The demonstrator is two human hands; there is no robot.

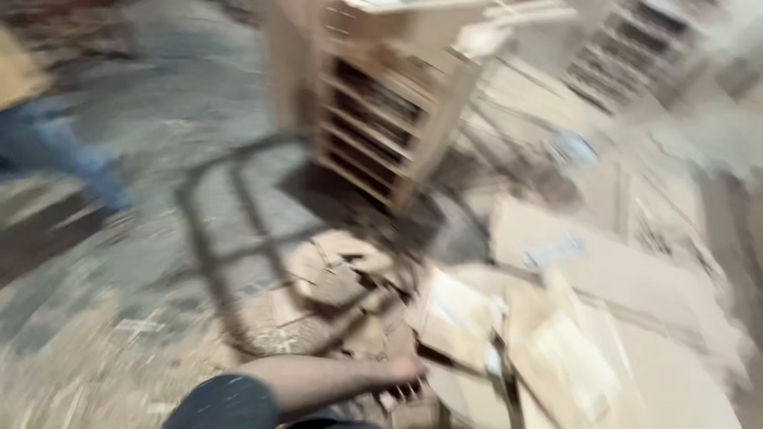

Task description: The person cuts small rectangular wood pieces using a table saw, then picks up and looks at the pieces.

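We note one hand (397, 370), grip blurred and indeterminate, reaching rightward toward the cardboard scraps (461, 326) lying just beyond it.

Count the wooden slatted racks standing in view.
2. One wooden rack stands at top centre on the floor; a second rack stands at top right, blurred. Others may lie beyond the frame's edge.

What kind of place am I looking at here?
Probably a woodworking or furniture workshop, though the picture is blurred. An unfinished slatted wooden cabinet stands on a dusty floor, with flattened cardboard sheets and scraps piled near the person's hand.
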